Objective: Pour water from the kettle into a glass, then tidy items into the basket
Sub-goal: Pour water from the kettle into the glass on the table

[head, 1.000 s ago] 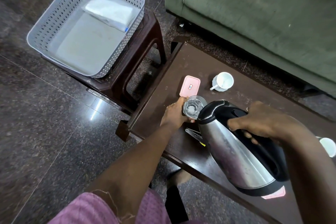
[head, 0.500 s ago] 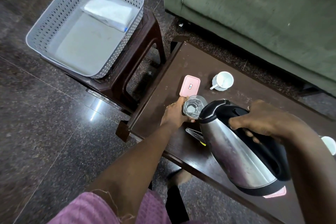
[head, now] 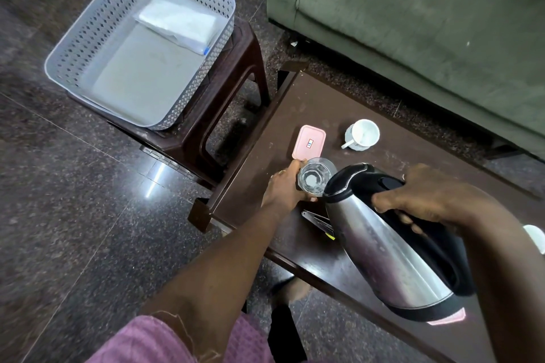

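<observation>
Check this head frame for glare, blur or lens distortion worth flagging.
Head view: a bright streak of glare on the polished floor beside the stool; soft reflections on the steel kettle; wide-angle bending toward the edges, seen in the basket and sofa; left hand, glass and right hand read sharp, with slight softness at the borders.

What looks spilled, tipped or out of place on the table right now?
Nothing stands out. The steel kettle with black handle is tilted only because the right hand is pouring; the left hand steadies the clear drinking glass upright. No puddle shows on the dark brown table.
</observation>
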Demonstrator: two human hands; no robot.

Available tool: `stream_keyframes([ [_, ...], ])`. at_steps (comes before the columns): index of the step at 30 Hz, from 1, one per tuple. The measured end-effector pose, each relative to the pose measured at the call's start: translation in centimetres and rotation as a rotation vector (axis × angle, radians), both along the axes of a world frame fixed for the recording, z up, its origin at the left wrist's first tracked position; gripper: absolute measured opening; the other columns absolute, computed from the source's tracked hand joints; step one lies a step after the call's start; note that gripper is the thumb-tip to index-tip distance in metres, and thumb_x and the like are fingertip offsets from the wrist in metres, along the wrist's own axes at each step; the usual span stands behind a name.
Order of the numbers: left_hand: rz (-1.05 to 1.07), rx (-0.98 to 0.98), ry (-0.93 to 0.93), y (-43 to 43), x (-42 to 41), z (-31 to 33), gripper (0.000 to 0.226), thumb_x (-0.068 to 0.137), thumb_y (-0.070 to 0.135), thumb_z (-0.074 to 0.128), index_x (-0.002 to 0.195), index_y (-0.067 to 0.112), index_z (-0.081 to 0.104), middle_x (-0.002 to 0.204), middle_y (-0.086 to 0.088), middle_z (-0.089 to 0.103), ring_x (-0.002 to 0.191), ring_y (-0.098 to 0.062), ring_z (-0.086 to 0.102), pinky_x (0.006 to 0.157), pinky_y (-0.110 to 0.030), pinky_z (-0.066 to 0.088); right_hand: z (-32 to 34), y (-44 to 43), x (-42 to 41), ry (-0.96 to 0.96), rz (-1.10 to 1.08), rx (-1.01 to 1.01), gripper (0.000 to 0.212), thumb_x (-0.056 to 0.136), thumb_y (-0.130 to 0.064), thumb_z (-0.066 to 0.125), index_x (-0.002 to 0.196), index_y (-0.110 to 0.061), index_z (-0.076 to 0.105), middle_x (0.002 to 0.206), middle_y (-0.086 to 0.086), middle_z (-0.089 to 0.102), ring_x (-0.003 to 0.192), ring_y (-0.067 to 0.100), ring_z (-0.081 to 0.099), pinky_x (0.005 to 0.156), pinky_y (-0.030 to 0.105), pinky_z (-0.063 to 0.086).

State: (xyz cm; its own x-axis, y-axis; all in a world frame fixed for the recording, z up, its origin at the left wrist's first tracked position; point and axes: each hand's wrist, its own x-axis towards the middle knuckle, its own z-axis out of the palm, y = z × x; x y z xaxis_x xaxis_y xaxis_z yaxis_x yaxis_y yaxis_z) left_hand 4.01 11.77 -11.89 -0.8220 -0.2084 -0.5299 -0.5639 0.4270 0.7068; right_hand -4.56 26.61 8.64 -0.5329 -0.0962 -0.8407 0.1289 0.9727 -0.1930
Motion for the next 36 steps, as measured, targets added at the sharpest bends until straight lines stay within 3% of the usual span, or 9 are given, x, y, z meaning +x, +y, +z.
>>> stream_keyframes([
  [8,0.001,-0.008,0.0,0.03,-0.05,-0.15,0.073,0.06,0.022,0.084,0.122,0.02,0.044,0.118,-0.005,0.066,0.114,-0.029,0.055,0.094,-0.038,0.043,-0.03,-0.27,-0.15,-0.002,0.001,0.011,0.029,0.064,-0.02,0.069,0.043,-0.007,0.053,0.036,0.005,0.052,0.028,0.018,0.047,0.039,0.019,0.043],
  [23,0.006,-0.023,-0.019,-0.02,0.03,-0.27,0.075,0.06,0.025,0.084,0.124,0.025,0.043,0.12,-0.004,0.065,0.115,-0.029,0.053,0.095,-0.038,0.041,-0.24,-0.19,-0.27,-0.03,0.011,-0.003,0.021,0.064,-0.019,0.068,0.052,-0.005,0.056,0.042,0.008,0.053,0.034,0.02,0.048,0.046,0.025,0.044],
  [36,0.019,-0.015,-0.027,0.04,0.17,-0.22,0.075,0.063,0.026,0.082,0.126,0.027,0.041,0.12,-0.006,0.064,0.116,-0.03,0.051,0.096,-0.039,0.041,-0.05,-0.5,-0.1,0.002,-0.009,0.004,0.027,0.066,-0.017,0.07,0.047,-0.005,0.055,0.041,0.008,0.053,0.032,0.02,0.046,0.043,0.022,0.043],
])
